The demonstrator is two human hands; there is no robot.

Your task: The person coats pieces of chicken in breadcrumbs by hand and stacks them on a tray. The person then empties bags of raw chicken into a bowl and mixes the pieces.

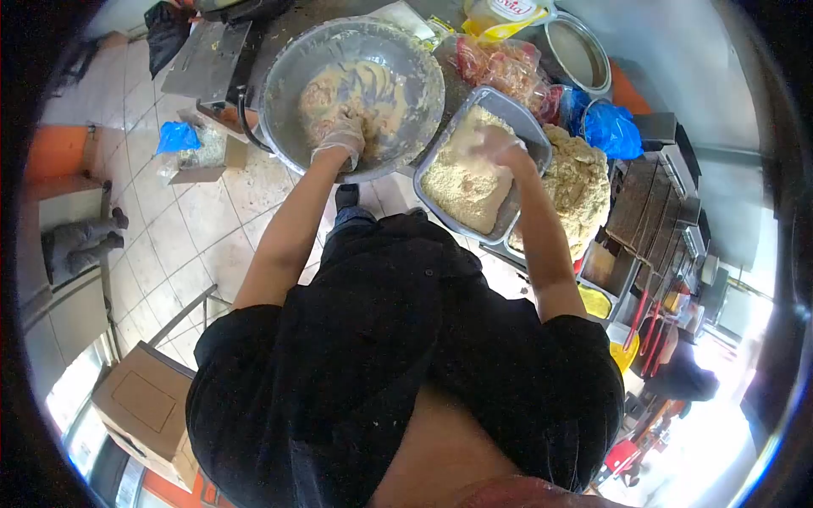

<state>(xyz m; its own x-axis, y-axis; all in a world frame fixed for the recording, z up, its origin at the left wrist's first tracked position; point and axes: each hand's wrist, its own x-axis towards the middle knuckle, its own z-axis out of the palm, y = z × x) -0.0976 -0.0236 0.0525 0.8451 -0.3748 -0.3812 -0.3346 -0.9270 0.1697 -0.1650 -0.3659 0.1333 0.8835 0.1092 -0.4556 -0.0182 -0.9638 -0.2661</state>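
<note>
My left hand (340,137), in a clear glove, reaches into a large metal bowl (269,108). Its fingers curl into a wet, lumpy batter mixture (320,106); whatever they grip is coated and cannot be made out. Pale batter smears the bowl's inner wall. Over a grey plastic tub (532,127) of fine yellowish crumbs (461,182), my right hand (501,148) is blurred by motion. It also looks gloved, and its fingers are too smeared to read. Just right of the tub sits a second container heaped with clumpy, crumb-coloured pieces (576,182).
Plastic-wrapped reddish packages (504,68), a round metal pot (578,55) and a blue plastic bag (611,129) stand behind the tubs. A yellow-labelled container (501,15) is at the back. A cardboard box (203,152) lies on the tiled floor (157,220) to the left.
</note>
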